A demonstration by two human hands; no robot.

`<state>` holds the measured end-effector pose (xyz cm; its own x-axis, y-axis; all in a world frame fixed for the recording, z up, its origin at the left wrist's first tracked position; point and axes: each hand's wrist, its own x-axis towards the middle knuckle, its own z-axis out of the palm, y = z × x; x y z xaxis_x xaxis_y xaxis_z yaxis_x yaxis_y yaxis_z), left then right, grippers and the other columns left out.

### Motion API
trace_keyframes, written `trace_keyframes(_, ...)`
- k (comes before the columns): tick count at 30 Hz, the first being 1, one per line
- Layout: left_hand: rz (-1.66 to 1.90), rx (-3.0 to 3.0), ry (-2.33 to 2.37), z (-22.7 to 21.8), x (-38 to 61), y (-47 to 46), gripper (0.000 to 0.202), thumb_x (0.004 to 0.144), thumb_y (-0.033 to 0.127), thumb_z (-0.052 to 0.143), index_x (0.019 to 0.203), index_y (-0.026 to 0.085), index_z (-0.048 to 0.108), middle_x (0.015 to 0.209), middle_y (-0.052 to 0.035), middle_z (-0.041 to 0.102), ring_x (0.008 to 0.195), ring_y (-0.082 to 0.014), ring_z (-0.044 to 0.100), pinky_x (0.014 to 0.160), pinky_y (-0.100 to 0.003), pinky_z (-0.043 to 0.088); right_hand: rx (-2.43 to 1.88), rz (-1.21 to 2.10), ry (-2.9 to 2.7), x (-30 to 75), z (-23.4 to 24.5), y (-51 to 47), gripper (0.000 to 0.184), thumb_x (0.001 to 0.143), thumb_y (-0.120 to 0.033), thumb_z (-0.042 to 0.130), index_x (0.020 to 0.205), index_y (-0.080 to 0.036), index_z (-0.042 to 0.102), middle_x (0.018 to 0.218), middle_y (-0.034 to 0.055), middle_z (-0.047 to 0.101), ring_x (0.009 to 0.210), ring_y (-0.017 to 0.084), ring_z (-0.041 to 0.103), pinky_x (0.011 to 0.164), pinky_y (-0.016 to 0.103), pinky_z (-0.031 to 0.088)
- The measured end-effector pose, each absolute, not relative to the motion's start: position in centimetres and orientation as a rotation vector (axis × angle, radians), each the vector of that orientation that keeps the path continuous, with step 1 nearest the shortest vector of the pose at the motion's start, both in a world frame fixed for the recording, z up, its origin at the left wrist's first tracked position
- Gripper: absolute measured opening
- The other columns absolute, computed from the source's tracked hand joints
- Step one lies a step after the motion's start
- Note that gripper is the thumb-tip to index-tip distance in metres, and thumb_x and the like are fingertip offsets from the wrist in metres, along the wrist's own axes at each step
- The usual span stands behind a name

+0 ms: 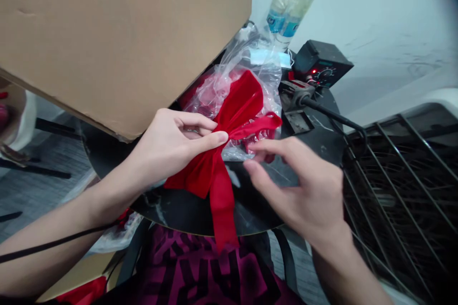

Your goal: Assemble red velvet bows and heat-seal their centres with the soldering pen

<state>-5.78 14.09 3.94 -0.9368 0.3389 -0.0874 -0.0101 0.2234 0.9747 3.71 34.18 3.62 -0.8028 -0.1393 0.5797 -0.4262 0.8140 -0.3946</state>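
A red velvet ribbon bow (229, 128) lies over a round black table (186, 209), one tail hanging past the near edge. My left hand (175, 140) pinches the bow at its knot between thumb and forefinger. My right hand (304, 186) hovers just right of the bow with its fingers spread and slightly curled, holding nothing, its fingertips near a thin red ribbon loop (265, 121). Behind the bow sits a clear plastic bag (246, 64) with more red pieces inside.
A large cardboard box (118, 33) fills the upper left. Two plastic water bottles (293, 0) and a black device with a red light (322, 64) stand at the table's far side. A wire fan guard (404, 181) is on the right. A black cable (53, 243) crosses my left forearm.
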Motion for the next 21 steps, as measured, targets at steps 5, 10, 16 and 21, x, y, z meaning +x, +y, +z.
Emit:
trace_keyframes(5,1.836,0.268,2.274,3.2,-5.8,14.2,0.028,0.068,0.029,0.093,0.092,0.018,0.084,0.087,-0.0046,0.083,0.075,-0.0204,0.079,0.066,-0.021,0.064,0.224,0.960,-2.400,3.8,1.8,30.8,0.009,0.094,-0.016,0.071,0.103,-0.017,0.074,0.094,0.0009,0.079,0.075,0.013,0.070,0.078,0.027,0.056)
trace_keyframes(10,1.873,0.308,2.294,3.3,-5.2,14.5,0.027,0.067,0.028,0.094,0.090,0.018,0.084,0.086,-0.0041,0.083,0.074,-0.0205,0.079,0.064,-0.020,0.064,0.085,1.006,-2.370,3.1,1.7,29.7,0.008,0.092,-0.014,0.070,0.096,-0.020,0.074,0.081,-0.0037,0.075,0.066,0.010,0.065,0.070,0.025,0.054)
trace_keyframes(16,1.958,0.387,2.375,3.8,-4.5,14.8,0.023,0.069,0.025,0.093,0.089,0.020,0.084,0.083,-0.0018,0.081,0.073,-0.0184,0.078,0.069,-0.022,0.066,0.003,1.073,-2.355,3.3,1.9,29.4,0.009,0.090,-0.012,0.066,0.087,-0.020,0.067,0.073,-0.0042,0.068,0.057,0.009,0.056,0.061,0.024,0.050)
trace_keyframes(21,2.051,0.318,2.146,3.3,-4.8,14.9,0.025,0.071,0.027,0.093,0.092,0.018,0.083,0.079,-0.0013,0.079,0.074,-0.0178,0.077,0.067,-0.021,0.064,-0.005,1.277,-2.329,3.4,1.8,29.9,0.008,0.093,-0.014,0.064,0.090,-0.021,0.065,0.077,-0.0042,0.067,0.059,0.009,0.056,0.059,0.023,0.050)
